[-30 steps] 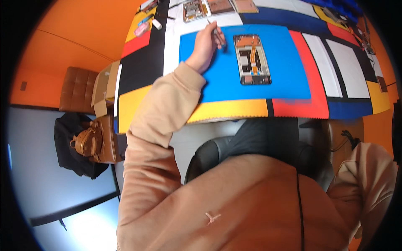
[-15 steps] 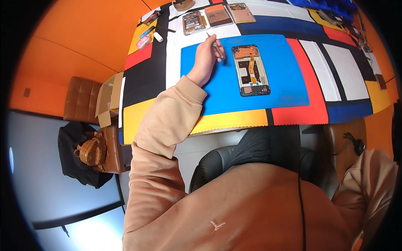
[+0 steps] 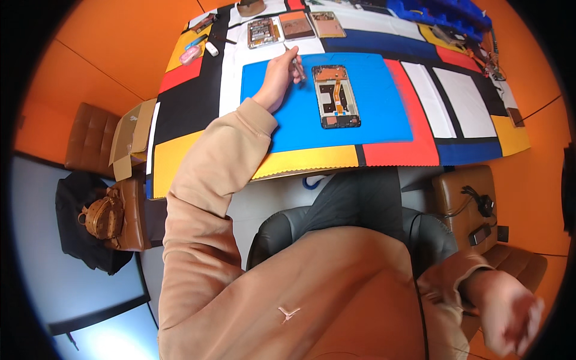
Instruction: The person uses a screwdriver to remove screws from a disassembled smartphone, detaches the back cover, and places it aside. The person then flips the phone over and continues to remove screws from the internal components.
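Observation:
My left hand [image 3: 279, 79] is closed around a slim grey screwdriver-like tool [image 3: 299, 71], over the left part of a blue work mat [image 3: 390, 129]. The tool's thin tip points away from me and its thicker end toward the phone. To the right of that hand an opened phone [image 3: 337, 98] lies on the mat, its copper-coloured upper part, orange flex cable and black lower section exposed. Off the table at the lower right, my right hand [image 3: 507, 312] is near my side, over the brown seat. Its fingers are blurred, and nothing held can be made out.
Beyond the mat lie an opened device [image 3: 264, 32] and two flat phone parts. Small items, including a pink object [image 3: 191, 55], sit at the far left. A blue tray [image 3: 441, 17] stands at the far right. A cardboard box [image 3: 133, 135] is left of the table.
My right hand has come into view at the lower right. The whole scene has shifted left as the view turned. My left hand keeps hold of the tool beside the phone.

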Tool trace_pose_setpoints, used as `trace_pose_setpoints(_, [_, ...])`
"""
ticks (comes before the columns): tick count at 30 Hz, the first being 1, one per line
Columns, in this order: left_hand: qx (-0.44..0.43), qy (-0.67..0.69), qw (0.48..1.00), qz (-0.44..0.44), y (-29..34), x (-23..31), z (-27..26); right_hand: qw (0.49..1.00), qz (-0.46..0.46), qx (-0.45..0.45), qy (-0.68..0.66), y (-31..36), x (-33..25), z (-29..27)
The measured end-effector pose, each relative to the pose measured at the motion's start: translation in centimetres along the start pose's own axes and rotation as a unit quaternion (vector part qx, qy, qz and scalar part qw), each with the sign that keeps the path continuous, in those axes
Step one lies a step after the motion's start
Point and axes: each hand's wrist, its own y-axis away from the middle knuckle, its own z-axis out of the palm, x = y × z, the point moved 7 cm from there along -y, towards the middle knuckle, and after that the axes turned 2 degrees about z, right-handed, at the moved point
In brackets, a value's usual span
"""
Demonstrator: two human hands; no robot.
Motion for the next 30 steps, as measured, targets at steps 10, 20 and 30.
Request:
trace_pose_setpoints(10, [-0.019,0.02,1.0,0.006,-0.8,-0.3,0.2,0.952,0.212,-0.183,0.124,-2.4,-4.9,-7.2])
trace_pose_setpoints(20, [-0.028,0.039,0.999,0.005,-1.0,-0.7,0.0,0.817,0.169,-0.55,0.032,10.1,0.6,6.2])
trace_pose_setpoints(30, [-0.065,0.02,0.998,0.007,0.2,0.2,0.9,0.611,0.24,-0.75,-0.08,32.5,12.8,19.6])
